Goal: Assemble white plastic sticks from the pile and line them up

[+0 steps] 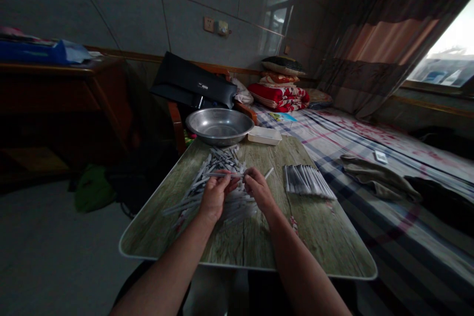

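Over the middle of a small wood-patterned table (314, 247), both my hands are closed on one slim, pale, pen-like stick (218, 175), which lies nearly level. My left hand (215, 195) pinches it along its length, while my right hand (258, 188) has its fingertips at the right end. Under and behind my hands spreads a loose pile of similar whitish sticks (200, 185), partly hidden by them. One more pale stick (269, 173) shows just past my right hand. To the right, a neat row of pale sticks with dark upper ends (309, 181) lies side by side.
A wide metal basin (220, 126) stands at the table's far edge, beside a shallow white tray (264, 135). Behind is a chair with a black case (194, 81). A bed with a plaid sheet (326, 133) adjoins on the right; a wooden desk (55, 84) is at left.
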### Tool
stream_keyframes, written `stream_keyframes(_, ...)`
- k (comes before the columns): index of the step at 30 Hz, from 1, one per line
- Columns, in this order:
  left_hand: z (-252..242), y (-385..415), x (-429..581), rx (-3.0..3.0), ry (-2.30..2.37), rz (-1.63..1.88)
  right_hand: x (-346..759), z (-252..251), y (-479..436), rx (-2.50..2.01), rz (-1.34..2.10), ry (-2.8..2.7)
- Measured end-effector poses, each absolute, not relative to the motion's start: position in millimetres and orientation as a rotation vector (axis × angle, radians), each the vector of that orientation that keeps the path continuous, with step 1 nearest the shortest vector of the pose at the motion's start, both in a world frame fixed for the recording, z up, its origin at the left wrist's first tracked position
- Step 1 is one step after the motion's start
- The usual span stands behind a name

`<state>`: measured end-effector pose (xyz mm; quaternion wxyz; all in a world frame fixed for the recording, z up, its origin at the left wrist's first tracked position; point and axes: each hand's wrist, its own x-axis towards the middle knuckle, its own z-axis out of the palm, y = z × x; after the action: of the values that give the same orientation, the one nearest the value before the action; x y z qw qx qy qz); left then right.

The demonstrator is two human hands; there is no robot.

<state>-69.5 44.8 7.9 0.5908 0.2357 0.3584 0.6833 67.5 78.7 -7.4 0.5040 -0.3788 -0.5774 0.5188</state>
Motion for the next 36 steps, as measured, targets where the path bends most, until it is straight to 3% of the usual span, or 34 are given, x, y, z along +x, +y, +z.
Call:
stream_keyframes(7,8,42,-69,0.608,0.837,1.557,69,-14,83,-1.088,1.081,-1.525)
stream_keyframes(13,7,44,-72,0.602,0.844,1.598,67,-5,75,-0.949,1.25,-1.413)
stream_keyframes(36,8,41,-72,0.718,0.89,1.561,64,-10,75,-0.917,1.357,-1.363)
